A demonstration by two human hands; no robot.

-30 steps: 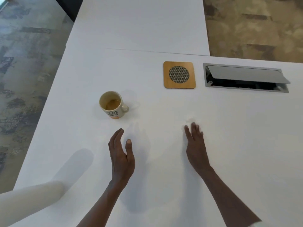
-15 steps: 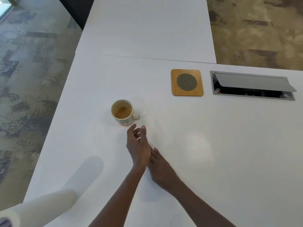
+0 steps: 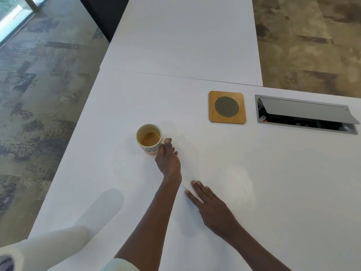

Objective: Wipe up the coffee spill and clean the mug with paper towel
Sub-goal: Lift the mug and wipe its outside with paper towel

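A cream mug [image 3: 148, 138] with printed lettering and an orange base stands upright on the white table [image 3: 273, 192], left of centre, with brown coffee in the bottom. My left hand [image 3: 168, 159] is at the mug's right side, closed over its handle, thumb on top. My right hand [image 3: 207, 202] lies flat on the table nearer to me, fingers apart, holding nothing. A white cylinder that looks like a paper towel roll [image 3: 48, 249] lies at the lower left edge of the view.
A square wooden coaster with a round mesh centre [image 3: 227, 107] sits to the mug's right and farther back. Beyond it is a metal cable hatch [image 3: 306, 116] with its lid raised. The table's left edge [image 3: 78, 126] drops to patterned carpet.
My left hand moved forward and closed on the mug's handle. My right hand slid out from under the left arm and now lies flat to the right.
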